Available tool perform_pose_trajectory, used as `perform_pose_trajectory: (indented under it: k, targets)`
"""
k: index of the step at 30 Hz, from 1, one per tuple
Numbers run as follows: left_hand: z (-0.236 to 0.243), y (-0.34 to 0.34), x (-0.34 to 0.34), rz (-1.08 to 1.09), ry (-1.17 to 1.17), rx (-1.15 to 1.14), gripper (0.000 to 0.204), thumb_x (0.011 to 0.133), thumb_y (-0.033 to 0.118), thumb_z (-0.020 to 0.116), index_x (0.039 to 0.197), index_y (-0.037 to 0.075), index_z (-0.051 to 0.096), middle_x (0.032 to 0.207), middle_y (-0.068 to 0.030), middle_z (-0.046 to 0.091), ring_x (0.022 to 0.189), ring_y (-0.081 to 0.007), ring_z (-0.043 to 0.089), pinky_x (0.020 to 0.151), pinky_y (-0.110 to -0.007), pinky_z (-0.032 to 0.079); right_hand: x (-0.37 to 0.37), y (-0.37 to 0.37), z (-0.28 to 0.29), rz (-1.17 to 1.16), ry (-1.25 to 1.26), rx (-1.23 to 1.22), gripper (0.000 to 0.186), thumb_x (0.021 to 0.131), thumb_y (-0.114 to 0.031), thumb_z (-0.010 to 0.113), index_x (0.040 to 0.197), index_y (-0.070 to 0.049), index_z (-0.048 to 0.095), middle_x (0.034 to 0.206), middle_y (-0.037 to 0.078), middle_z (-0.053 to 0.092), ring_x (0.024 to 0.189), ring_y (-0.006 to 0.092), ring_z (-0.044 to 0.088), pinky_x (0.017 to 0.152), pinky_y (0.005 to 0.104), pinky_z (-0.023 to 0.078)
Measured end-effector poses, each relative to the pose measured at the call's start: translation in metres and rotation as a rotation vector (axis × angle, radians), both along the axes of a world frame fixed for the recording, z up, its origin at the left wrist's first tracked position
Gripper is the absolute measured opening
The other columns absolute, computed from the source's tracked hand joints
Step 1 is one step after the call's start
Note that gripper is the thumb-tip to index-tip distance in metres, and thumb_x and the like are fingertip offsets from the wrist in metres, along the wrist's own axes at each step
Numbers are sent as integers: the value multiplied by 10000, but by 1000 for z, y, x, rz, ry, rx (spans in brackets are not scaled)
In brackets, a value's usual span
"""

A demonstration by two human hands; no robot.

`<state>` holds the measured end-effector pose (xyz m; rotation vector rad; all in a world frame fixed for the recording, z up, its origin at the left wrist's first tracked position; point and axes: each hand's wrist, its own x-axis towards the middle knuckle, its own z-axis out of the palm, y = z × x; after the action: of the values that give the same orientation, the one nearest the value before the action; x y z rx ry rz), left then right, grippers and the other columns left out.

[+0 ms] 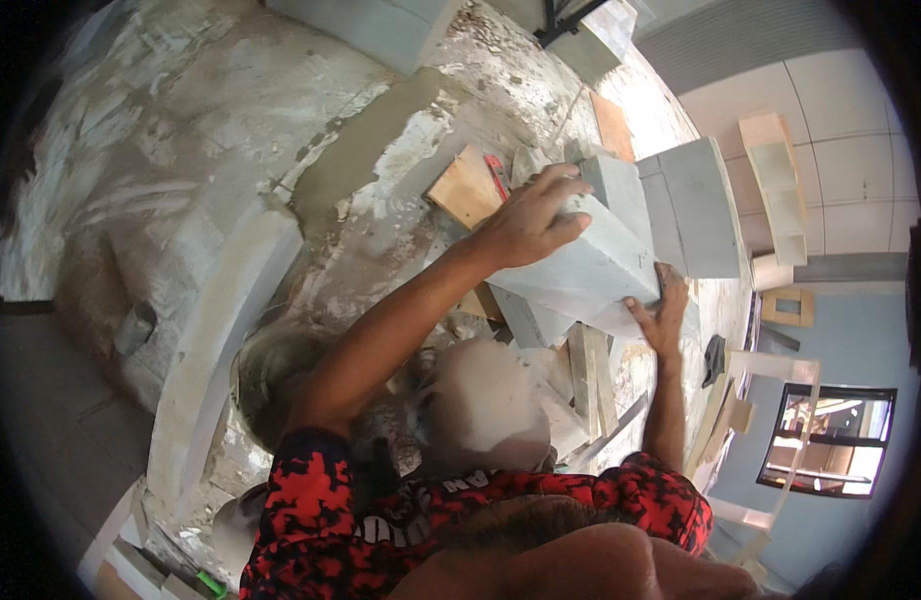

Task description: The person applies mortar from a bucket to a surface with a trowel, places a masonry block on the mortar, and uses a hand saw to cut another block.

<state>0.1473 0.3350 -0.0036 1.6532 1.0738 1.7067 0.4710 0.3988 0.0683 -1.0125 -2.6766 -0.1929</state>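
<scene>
A light grey building block (pixel 590 262) is held tilted in front of me between my two hands. My left hand (pixel 538 218) grips its far left end, the fingers curled over the top edge and the thumb along the upper face. At the opposite end, my right hand (pixel 663 312) clasps the right edge, thumb on the near side. Under the held block another grey block (pixel 528 322) shows in part. Just past my left hand lie a wooden board (pixel 464 190) and a red-handled tool (pixel 496 176), whose kind I cannot make out.
More grey blocks (pixel 694 208) stand to the right. A curved-looking row of pale block (pixel 215 345) runs along the left beside a dark bucket (pixel 265 375). Wood strips (pixel 588 375) lie near my knees. Rubble covers the floor. A pale shelf unit (pixel 777 188) stands at the far right.
</scene>
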Motion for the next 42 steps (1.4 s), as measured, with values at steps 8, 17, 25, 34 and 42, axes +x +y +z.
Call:
perform_pose_trajectory:
  k: [8, 17, 25, 34, 42]
  targets:
    - [41, 0, -1, 133, 534, 16, 257, 835, 183, 522, 988, 25, 654, 1097, -139, 626, 1154, -342, 510, 1021, -449, 349, 16, 44, 40, -183, -308, -601, 1105, 556, -320, 875, 1414, 11, 262, 1340, 241, 416, 1291, 357, 375, 1074, 432, 324]
    - [71, -13, 20, 243, 677, 301, 462, 783, 278, 611, 1181, 43, 590, 1222, -168, 581, 1260, -332, 466, 1024, -610, 272, 12, 54, 47, -152, -360, -729, 1087, 483, -109, 858, 1396, 3, 279, 1331, 192, 450, 1274, 324, 415, 1086, 405, 324]
    - [66, 26, 6, -96, 953, -113, 497, 695, 229, 662, 1140, 15, 613, 998, -131, 603, 1006, -292, 560, 888, -464, 369, 12, 66, 45, -286, -527, -729, 986, 480, -138, 874, 1313, 5, 368, 1274, 214, 484, 1214, 367, 461, 1036, 419, 379]
    - [64, -24, -87, 218, 678, -25, 660, 714, 217, 685, 1306, 10, 479, 1086, -182, 537, 1045, -314, 515, 856, -455, 359, -96, 115, 88, -84, -712, -401, 898, 514, -158, 861, 1276, -28, 404, 1215, 214, 505, 1147, 378, 492, 1005, 438, 393]
    - [39, -55, -129, 540, 752, -356, 785, 678, 293, 773, 1359, 90, 440, 1221, -158, 451, 1060, -298, 508, 878, -478, 314, -263, 182, 88, 484, -612, 7, 783, 518, -7, 794, 1208, -5, 423, 1182, 182, 521, 1154, 362, 477, 1004, 424, 376]
